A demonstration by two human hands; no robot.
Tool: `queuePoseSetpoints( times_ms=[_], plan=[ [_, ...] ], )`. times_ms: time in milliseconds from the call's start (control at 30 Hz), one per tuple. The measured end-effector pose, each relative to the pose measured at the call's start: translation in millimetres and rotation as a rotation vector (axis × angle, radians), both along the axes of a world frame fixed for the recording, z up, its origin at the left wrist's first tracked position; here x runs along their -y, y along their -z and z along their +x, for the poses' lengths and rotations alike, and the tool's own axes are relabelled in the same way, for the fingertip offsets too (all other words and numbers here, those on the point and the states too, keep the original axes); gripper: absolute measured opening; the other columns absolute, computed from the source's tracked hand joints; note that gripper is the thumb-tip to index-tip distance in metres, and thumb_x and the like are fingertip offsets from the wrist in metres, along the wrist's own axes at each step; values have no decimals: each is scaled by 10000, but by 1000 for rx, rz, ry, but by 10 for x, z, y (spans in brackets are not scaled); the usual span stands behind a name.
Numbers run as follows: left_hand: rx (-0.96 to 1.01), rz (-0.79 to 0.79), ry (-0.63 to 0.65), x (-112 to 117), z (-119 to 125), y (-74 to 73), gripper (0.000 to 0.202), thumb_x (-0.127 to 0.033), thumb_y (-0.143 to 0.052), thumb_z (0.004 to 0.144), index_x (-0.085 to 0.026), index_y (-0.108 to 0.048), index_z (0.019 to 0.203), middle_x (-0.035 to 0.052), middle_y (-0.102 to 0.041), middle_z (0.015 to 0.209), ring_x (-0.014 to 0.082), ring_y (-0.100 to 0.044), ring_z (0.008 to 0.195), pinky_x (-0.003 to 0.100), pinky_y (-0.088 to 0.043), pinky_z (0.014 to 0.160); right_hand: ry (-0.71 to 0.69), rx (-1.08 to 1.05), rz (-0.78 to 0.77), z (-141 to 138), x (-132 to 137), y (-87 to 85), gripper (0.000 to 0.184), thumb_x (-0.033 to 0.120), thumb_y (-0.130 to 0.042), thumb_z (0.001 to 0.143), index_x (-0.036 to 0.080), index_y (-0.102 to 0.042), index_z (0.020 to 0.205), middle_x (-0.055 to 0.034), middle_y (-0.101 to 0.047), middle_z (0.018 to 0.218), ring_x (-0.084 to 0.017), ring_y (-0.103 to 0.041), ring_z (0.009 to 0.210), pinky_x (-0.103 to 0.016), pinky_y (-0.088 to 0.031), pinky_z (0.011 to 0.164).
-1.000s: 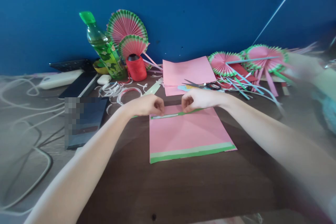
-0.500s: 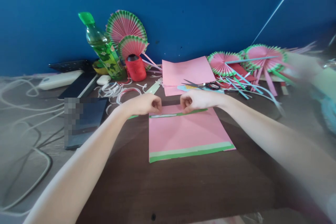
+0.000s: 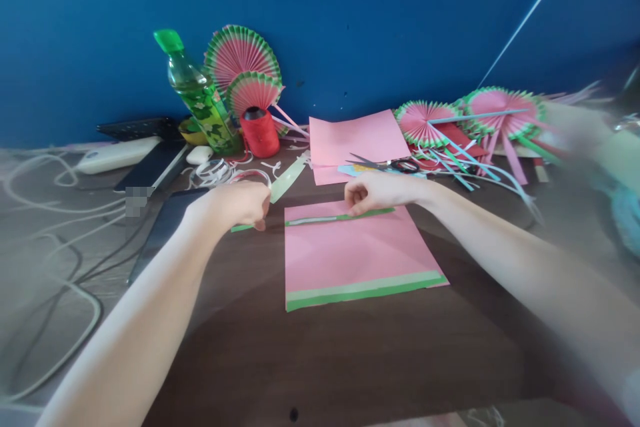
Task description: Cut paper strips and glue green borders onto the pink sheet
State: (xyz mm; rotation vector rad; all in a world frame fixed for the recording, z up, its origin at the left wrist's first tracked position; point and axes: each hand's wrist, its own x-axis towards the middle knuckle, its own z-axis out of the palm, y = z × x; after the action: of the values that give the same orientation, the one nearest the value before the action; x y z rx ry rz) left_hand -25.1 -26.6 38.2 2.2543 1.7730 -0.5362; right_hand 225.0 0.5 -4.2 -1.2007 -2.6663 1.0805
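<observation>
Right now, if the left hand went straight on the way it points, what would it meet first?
Likely the near pink sheet, at its left edge: the left hand points rightward toward it. Depth is unclear; it might pass above, or brush the pale green strip by its knuckles first.

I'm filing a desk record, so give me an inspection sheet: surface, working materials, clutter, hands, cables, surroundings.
Surface: dark brown tabletop, small dark spot near its front edge.
Materials: pink paper sheet, lying flat, two-tone green band along its near edge, green strip across its far part.
Clutter: scissors, red thread spool, tilted green-capped bottle, pleated paper fans.
Hands: left hand left of the sheet, fingers curled, grip unclear; right hand at the green strip, fingers curled.
Cables: pale cables looping at left.
Surroundings: blue wall behind.
</observation>
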Motion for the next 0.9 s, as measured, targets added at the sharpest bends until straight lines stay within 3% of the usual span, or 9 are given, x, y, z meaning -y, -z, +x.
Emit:
queuePoseSetpoints(
  times_ms=[167,467,633,767,900],
  plan=[
    [-34,-13,-20,20,53,33,58,-112,-605,515,-166,-606,535,28,-594,538,146,-514,462,247,-333,453,-1,-6,-33,17,-19,9,225,385,-645,685,174,-633,764,-15,-632,701,-128,-539,618,-252,-376,545],
    [-113,-61,55,13,26,90,245,-120,-527,566,-148,-671,762,90,-679,819,201,-609,692,256,-404,565,73,-37,-103,29,19,-66,185,326,-628,673,171,-650,773,-17,-657,705,-139,-586,631,-246,-424,559],
    [-36,-110,1,-33,-55,58,230,-158,-556,564,-200,-664,762,49,-672,750,193,-592,637,263,-393,541,151,-76,-153,27,33,-95,165,326,-606,686,171,-640,735,-13,-643,652,-140,-587,596,-258,-441,559],
    [-50,-82,-104,-14,-49,-7,127,-200,-606,572,-185,-646,692,63,-642,646,199,-575,561,284,-378,518,188,-89,-43,8,43,-112,176,336,-595,695,164,-632,712,8,-599,594,-108,-522,537,-241,-385,525],
    [-31,-95,-94,1,21,6,49,-219,-618,582,-180,-587,583,49,-627,580,192,-572,551,275,-368,513,204,-126,20,-5,34,-95,215,372,-615,682,164,-643,728,9,-593,628,-102,-500,559,-240,-347,530]
  ],
)
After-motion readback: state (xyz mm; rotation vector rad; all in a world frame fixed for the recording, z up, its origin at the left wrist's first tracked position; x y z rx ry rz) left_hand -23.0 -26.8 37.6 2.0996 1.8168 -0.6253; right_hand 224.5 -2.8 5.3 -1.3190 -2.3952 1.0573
